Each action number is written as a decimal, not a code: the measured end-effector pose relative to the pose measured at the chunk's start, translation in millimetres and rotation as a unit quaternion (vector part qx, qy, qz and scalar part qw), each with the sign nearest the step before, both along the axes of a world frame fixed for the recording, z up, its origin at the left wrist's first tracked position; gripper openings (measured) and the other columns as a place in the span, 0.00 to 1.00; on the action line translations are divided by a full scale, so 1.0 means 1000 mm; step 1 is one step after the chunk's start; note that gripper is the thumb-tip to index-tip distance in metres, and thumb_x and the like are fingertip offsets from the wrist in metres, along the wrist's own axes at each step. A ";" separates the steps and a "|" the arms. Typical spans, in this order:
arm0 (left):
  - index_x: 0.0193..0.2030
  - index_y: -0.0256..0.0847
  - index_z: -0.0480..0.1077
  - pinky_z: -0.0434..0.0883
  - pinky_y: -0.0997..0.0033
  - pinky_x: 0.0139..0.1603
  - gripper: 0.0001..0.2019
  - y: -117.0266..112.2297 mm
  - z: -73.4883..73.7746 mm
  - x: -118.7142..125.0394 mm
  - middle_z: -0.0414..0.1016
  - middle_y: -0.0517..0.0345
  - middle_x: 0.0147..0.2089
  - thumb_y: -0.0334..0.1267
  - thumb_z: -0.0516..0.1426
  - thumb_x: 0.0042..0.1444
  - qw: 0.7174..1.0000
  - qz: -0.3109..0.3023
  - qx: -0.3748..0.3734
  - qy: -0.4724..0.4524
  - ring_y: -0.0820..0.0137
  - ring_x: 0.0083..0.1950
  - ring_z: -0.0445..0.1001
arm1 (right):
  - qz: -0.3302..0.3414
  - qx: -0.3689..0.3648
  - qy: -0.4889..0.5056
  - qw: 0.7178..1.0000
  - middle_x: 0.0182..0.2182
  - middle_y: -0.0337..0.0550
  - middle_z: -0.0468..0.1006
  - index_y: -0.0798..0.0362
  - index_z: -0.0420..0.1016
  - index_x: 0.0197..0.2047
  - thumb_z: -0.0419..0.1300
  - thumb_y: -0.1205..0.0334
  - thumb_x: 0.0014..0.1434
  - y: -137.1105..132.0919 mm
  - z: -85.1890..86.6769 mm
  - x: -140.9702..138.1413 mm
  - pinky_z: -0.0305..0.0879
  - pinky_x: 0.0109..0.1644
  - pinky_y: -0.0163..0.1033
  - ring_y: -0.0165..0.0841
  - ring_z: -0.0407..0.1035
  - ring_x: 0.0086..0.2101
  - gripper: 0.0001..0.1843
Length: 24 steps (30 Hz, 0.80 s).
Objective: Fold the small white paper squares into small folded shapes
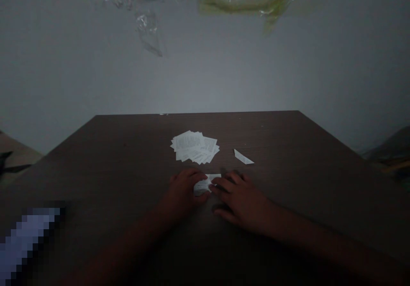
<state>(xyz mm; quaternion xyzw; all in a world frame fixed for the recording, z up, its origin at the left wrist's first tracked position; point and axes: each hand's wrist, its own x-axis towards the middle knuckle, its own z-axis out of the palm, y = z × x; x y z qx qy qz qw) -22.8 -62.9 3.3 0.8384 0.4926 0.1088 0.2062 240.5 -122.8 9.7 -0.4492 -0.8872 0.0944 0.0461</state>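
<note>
A small piece of printed white paper (202,186), seemingly folded, lies on the table between my hands. My left hand (184,191) curls round its left side, fingers at the far edge and thumb at the near edge. From the right, my right hand (241,196) rests its spread fingertips on the paper, with the thumb apart on the table side. Just beyond them is a fanned pile of printed paper slips (195,146). A narrow folded paper strip (243,156) lies alone to the right of the pile.
The dark wooden table (128,166) ends at a grey wall (205,77). Yellowish tape (240,4) and clear tape (149,30) stick to the wall. At the lower left is a pale, pixelated flat object (28,239). Dim light covers everything.
</note>
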 end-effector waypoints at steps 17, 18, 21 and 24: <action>0.68 0.53 0.91 0.79 0.34 0.80 0.19 0.002 -0.004 0.000 0.91 0.50 0.73 0.36 0.74 0.72 1.000 -0.013 0.011 0.002 0.41 0.76 0.87 | -0.008 -0.020 0.005 1.000 0.80 0.64 0.84 0.49 0.80 0.88 0.71 0.41 0.87 0.001 0.001 -0.001 0.77 0.80 0.81 0.69 0.76 0.76 0.37; 0.67 0.53 0.91 0.79 0.34 0.80 0.19 0.002 -0.004 0.000 0.91 0.50 0.73 0.36 0.74 0.72 1.000 -0.012 0.012 0.003 0.41 0.77 0.87 | -0.009 -0.021 0.005 1.000 0.80 0.64 0.84 0.50 0.81 0.88 0.72 0.42 0.87 0.001 0.001 -0.001 0.78 0.80 0.81 0.69 0.76 0.76 0.36; 0.67 0.54 0.92 0.79 0.35 0.80 0.19 0.002 -0.005 0.000 0.91 0.50 0.74 0.36 0.74 0.72 1.000 -0.017 0.023 0.003 0.41 0.77 0.87 | -0.014 -0.015 0.009 1.000 0.80 0.63 0.85 0.49 0.82 0.87 0.72 0.42 0.86 0.001 0.000 -0.001 0.78 0.80 0.79 0.69 0.76 0.76 0.36; 0.68 0.54 0.91 0.80 0.34 0.79 0.20 0.002 -0.005 -0.001 0.91 0.50 0.74 0.37 0.73 0.73 1.000 -0.024 0.020 0.005 0.41 0.77 0.87 | -0.015 -0.007 0.015 1.000 0.79 0.62 0.85 0.48 0.82 0.87 0.72 0.42 0.86 0.000 -0.002 0.000 0.78 0.79 0.79 0.68 0.76 0.76 0.36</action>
